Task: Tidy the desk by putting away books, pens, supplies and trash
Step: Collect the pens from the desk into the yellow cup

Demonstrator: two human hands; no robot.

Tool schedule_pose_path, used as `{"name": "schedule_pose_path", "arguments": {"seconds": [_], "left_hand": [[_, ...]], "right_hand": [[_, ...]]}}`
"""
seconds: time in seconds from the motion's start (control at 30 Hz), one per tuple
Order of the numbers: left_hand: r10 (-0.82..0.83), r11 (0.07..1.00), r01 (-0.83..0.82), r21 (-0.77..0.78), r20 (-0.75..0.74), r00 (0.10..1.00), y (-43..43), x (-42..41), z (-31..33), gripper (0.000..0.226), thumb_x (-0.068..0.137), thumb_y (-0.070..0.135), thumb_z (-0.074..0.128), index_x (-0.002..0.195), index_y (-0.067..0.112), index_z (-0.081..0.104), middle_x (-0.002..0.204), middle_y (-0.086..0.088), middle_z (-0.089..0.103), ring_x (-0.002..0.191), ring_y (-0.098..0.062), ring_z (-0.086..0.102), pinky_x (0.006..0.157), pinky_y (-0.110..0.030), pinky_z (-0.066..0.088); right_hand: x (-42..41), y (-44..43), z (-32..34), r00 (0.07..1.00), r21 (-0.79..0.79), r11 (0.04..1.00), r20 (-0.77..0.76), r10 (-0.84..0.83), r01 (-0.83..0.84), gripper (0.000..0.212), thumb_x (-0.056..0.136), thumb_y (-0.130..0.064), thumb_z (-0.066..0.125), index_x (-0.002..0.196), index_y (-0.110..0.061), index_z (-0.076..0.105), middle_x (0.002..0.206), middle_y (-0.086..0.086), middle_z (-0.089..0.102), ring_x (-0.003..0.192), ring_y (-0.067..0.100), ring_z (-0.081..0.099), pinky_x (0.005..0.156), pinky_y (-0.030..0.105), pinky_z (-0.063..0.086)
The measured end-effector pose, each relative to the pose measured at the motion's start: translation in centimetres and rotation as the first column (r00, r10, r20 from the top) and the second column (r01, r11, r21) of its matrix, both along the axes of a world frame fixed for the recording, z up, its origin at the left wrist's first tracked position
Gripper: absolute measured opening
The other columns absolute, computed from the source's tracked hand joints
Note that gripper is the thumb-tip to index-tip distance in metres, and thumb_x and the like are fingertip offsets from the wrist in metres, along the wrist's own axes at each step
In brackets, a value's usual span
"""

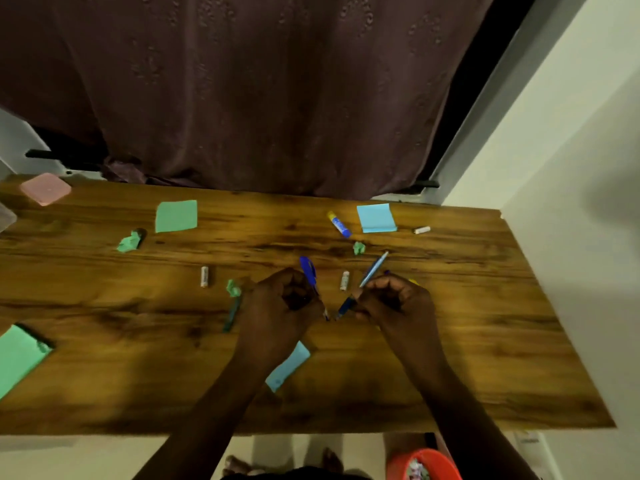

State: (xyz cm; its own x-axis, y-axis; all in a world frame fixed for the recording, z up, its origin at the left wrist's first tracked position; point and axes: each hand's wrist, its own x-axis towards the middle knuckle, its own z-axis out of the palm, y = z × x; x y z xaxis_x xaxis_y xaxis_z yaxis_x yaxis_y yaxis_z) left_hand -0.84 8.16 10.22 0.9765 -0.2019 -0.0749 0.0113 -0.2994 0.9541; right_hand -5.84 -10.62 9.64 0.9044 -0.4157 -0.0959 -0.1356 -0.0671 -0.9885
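I am seeing two pens, both near the middle of the wood-grain bench (485,341). The left hand (287,299) is clenching around a dark blue pen (307,270), and the right hand (394,299) is grasping a pale blue pen (373,271). Their slim tips are pointing toward 6 o'clock and almost meeting.

I am counting three crumpled green paper balls, at 10 o'clock (130,241), 1 o'clock (359,247) and 9 o'clock (233,288) of the hands. Four flat sticky notes are lying about: two green (176,216) (17,358) and two blue (376,218) (289,365). Three small white cylinders (204,276) (344,280) (421,230) are lying on their sides. One yellow-capped glue stick (338,224) is lying at 12 o'clock, and one green marker (232,313) at 8 o'clock.
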Motion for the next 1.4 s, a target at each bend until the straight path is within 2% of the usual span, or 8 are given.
{"name": "schedule_pose_path", "arguments": {"seconds": [0.17, 0.37, 0.5, 0.63, 0.73, 0.83, 1.1, 1.4], "left_hand": [[-0.023, 0.999, 0.023, -0.047, -0.009, 1.000, -6.6, -1.9, -0.6, 0.017, 0.077, 0.007, 0.083, 0.083, 0.019, 0.072, 0.077, 0.008, 0.076, 0.072, -0.008, 0.073, 0.063, -0.025, 0.056], [0.020, 1.000, -0.019, 0.008, -0.029, 0.999, -12.0, -2.8, -3.0, 0.017, 0.080, 0.014, 0.082, 0.093, 0.022, 0.073, 0.084, 0.011, 0.076, 0.079, 0.000, 0.072, 0.070, -0.018, 0.056], [0.044, 0.995, -0.041, 0.091, -0.030, 0.999, -14.1, -3.2, -3.6, 0.023, 0.082, 0.015, 0.080, 0.088, 0.033, 0.067, 0.078, 0.019, 0.071, 0.075, 0.010, 0.066, 0.061, -0.007, 0.048], [0.065, 0.979, -0.061, 0.193, -0.014, 0.998, -14.4, -3.1, -4.6, 0.020, 0.081, 0.016, 0.078, 0.086, 0.032, 0.068, 0.078, 0.017, 0.070, 0.073, 0.007, 0.065, 0.063, -0.016, 0.049], [0.072, 0.970, -0.064, 0.235, -0.025, 0.997, -14.1, -2.9, -5.4, 0.012, 0.081, 0.017, 0.077, 0.090, 0.025, 0.073, 0.084, 0.008, 0.074, 0.076, -0.004, 0.068, 0.072, -0.033, 0.059], [0.062, 0.972, -0.051, 0.231, -0.038, 0.997, -13.5, -2.7, -5.9, 0.018, 0.081, 0.017, 0.080, 0.096, 0.027, 0.074, 0.088, 0.010, 0.075, 0.082, -0.004, 0.069, 0.079, -0.034, 0.060], [0.162, 0.979, -0.164, 0.123, 0.030, 0.986, -10.1, -2.9, -5.3, 0.025, 0.081, 0.005, 0.079, 0.099, 0.022, 0.076, 0.089, 0.008, 0.076, 0.085, -0.001, 0.071, 0.076, -0.020, 0.058], [0.382, 0.924, -0.383, 0.001, 0.070, 0.922, 0.2, -3.5, -3.0, 0.020, 0.083, -0.003, 0.071, 0.091, 0.015, 0.076, 0.087, 0.005, 0.077, 0.085, -0.005, 0.073, 0.080, -0.021, 0.056]], "right_hand": [[-2.1, -6.1, 0.0, 1.000, -0.087, 0.996, 0.022, -0.021, 0.023, 0.008, 0.086, -0.011, 0.080, 0.090, -0.010, 0.075, 0.082, 0.006, 0.077, 0.076, 0.025, 0.076, 0.071, 0.039, 0.062], [-3.1, -10.3, -1.4, 0.998, -0.300, 0.954, 0.059, 0.032, -0.013, 0.010, 0.088, -0.003, 0.076, 0.092, -0.012, 0.075, 0.084, -0.017, 0.076, 0.075, -0.002, 0.073, 0.065, 0.010, 0.051], [-2.8, -11.5, -3.0, 0.997, -0.428, 0.901, -0.010, 0.081, -0.078, 0.009, 0.092, -0.010, 0.073, 0.096, -0.017, 0.074, 0.085, -0.018, 0.075, 0.079, -0.007, 0.071, 0.065, 0.010, 0.052], [-1.9, -11.4, -4.3, 0.981, -0.557, 0.808, -0.114, 0.155, -0.192, 0.009, 0.091, -0.020, 0.073, 0.099, -0.023, 0.075, 0.090, -0.012, 0.076, 0.078, 0.000, 0.070, 0.071, 0.027, 0.059], [-1.4, -11.1, -4.5, 0.971, -0.578, 0.781, -0.153, 0.181, -0.237, 0.010, 0.090, -0.024, 0.075, 0.100, -0.023, 0.074, 0.092, -0.011, 0.076, 0.078, 0.001, 0.070, 0.072, 0.032, 0.060], [-1.1, -11.1, -4.4, 0.973, -0.581, 0.780, -0.154, 0.175, -0.232, 0.016, 0.089, -0.022, 0.075, 0.105, -0.021, 0.074, 0.099, -0.009, 0.077, 0.085, 0.003, 0.071, 0.076, 0.034, 0.061], [-1.7, -8.6, -1.7, 0.983, -0.564, 0.818, 0.061, 0.175, -0.111, 0.015, 0.091, -0.018, 0.075, 0.105, -0.023, 0.073, 0.102, -0.013, 0.075, 0.093, -0.003, 0.069, 0.080, 0.015, 0.055], [0.8, 3.0, -1.0, 0.906, -0.563, 0.784, 0.135, 0.400, -0.262, 0.005, 0.092, -0.021, 0.072, 0.097, -0.019, 0.072, 0.090, -0.015, 0.073, 0.087, -0.005, 0.068, 0.073, 0.010, 0.052]]}}
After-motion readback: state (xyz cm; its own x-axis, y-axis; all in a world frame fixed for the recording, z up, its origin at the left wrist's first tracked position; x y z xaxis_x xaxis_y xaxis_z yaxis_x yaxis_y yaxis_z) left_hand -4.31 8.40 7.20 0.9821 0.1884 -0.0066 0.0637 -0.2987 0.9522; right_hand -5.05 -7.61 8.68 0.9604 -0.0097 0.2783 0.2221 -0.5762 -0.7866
